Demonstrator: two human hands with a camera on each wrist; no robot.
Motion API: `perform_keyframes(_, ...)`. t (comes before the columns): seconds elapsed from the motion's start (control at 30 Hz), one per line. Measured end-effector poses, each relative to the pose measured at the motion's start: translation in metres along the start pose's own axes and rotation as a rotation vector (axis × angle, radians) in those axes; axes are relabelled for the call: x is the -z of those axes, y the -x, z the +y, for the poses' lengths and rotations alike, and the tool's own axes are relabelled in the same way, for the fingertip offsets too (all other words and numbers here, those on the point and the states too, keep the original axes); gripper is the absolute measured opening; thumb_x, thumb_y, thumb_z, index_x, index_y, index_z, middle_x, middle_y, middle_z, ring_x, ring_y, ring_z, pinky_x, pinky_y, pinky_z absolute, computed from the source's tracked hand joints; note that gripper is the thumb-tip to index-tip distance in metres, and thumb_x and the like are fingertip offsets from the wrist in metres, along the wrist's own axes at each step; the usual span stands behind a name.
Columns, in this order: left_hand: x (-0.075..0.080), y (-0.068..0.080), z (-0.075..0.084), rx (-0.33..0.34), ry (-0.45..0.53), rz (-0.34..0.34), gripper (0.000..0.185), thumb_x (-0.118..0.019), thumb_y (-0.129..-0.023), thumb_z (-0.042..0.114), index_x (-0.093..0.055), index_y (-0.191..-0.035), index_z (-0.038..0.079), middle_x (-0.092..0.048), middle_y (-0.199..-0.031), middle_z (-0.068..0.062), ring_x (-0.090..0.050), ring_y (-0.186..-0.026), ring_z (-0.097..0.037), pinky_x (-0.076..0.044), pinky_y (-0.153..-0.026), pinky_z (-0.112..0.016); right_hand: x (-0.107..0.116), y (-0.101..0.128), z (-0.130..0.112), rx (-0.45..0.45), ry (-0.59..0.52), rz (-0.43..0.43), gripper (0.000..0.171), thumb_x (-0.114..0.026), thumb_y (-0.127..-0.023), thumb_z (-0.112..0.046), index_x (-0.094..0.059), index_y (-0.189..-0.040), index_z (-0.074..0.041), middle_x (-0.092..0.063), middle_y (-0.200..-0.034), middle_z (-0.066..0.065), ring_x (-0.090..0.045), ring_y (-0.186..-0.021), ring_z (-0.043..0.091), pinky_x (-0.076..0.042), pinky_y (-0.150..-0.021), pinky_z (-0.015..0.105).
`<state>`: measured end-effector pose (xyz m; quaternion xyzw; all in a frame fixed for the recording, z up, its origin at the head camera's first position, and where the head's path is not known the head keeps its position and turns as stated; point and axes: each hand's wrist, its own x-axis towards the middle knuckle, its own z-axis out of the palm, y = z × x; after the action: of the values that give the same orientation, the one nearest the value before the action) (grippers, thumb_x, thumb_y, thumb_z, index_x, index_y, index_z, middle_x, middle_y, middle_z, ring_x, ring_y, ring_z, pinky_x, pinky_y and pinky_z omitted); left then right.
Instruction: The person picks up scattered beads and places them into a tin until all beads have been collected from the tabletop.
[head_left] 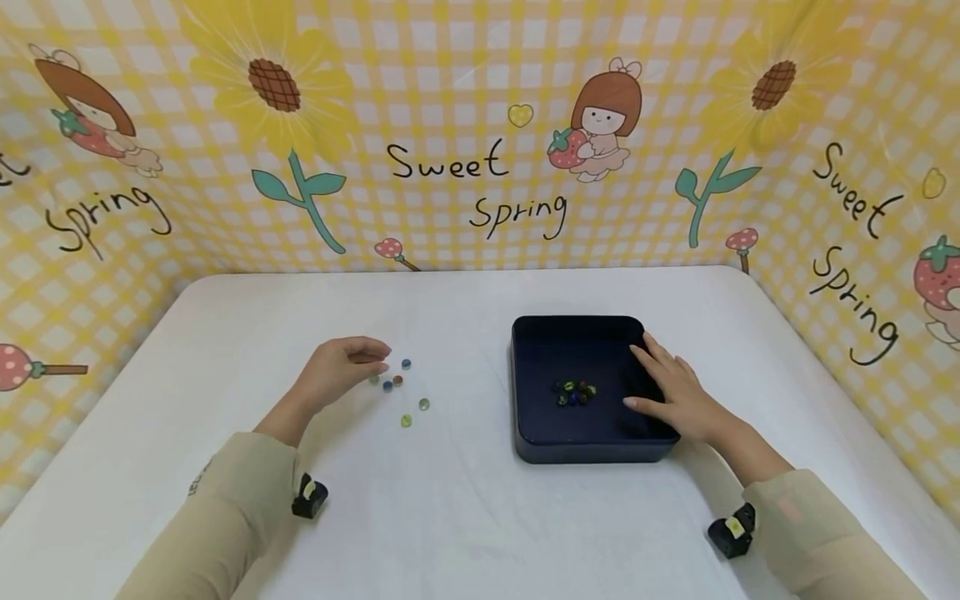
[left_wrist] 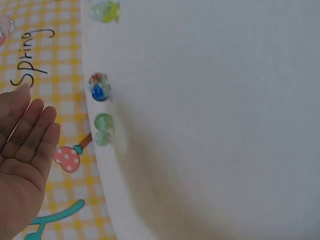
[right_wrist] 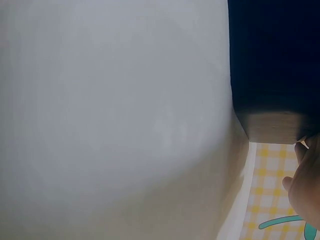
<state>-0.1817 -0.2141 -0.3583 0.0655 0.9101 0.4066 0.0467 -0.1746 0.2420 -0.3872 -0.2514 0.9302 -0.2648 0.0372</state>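
In the head view my left hand (head_left: 341, 367) hovers at the left of the table, its thumb and fingers extended, close to several loose glass marbles. A blue marble (head_left: 407, 364) lies just past the fingertips. Nearer are a reddish marble (head_left: 398, 381), another blue marble (head_left: 387, 386) and a green marble (head_left: 373, 380) partly behind the hand. The left wrist view shows no marble in the left hand (left_wrist: 25, 155). My right hand (head_left: 678, 392) rests with spread fingers over the right rim of a dark blue box (head_left: 596, 451). Inside the box sits a cluster of marbles (head_left: 574, 393).
Two more greenish marbles, one pale (head_left: 424, 404) and one yellowish (head_left: 407, 421), lie between the left hand and the box. A white cloth covers the table (head_left: 465, 517). Yellow checked curtains (head_left: 450, 92) surround its back and sides.
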Motion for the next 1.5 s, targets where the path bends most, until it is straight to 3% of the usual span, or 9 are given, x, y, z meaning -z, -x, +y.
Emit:
perform_keyframes(0.23,0.005,-0.006,-0.017,0.060,-0.069,0.019,0.029,-0.060,-0.082,0.018,-0.059,-0.107,0.004,-0.060,-0.100,-0.011,-0.055,-0.094,-0.023,-0.044,-0.078,-0.038,0.000,-0.001,0.000,0.003,0.002,-0.001,0.076,-0.053,-0.084,-0.037,-0.013,-0.137,-0.001,0.004,-0.142,0.018,-0.002,-0.127,0.036,0.002,-0.097,0.054)
perform_keyframes(0.67,0.007,-0.016,-0.031,0.073,-0.168,-0.003,0.029,-0.060,-0.081,0.016,-0.058,-0.106,0.001,-0.059,-0.100,-0.014,-0.053,-0.094,-0.028,-0.042,-0.080,-0.040,0.000,-0.001,0.000,-0.001,0.003,-0.006,0.075,-0.053,-0.084,-0.037,-0.013,-0.137,-0.001,0.004,-0.142,0.017,-0.001,-0.127,0.036,0.002,-0.097,0.054)
perform_keyframes(1.2,0.000,-0.025,-0.031,0.054,-0.257,0.005,0.017,-0.060,-0.078,0.004,-0.062,-0.095,0.001,-0.060,-0.092,-0.013,-0.054,-0.087,-0.027,-0.044,-0.075,-0.037,0.002,-0.001,-0.001,0.007,0.005,0.009,0.074,-0.053,-0.085,-0.036,-0.014,-0.137,-0.001,0.003,-0.142,0.018,-0.002,-0.127,0.037,0.001,-0.097,0.054)
perform_keyframes(1.5,0.000,-0.024,-0.030,0.019,-0.313,0.020,0.015,-0.059,-0.078,0.001,-0.062,-0.092,0.000,-0.060,-0.091,-0.015,-0.053,-0.088,-0.029,-0.042,-0.078,-0.041,0.001,-0.001,-0.001,-0.002,0.004,0.000,0.074,-0.052,-0.085,-0.036,-0.014,-0.137,-0.002,0.003,-0.142,0.017,-0.003,-0.127,0.036,0.001,-0.098,0.054)
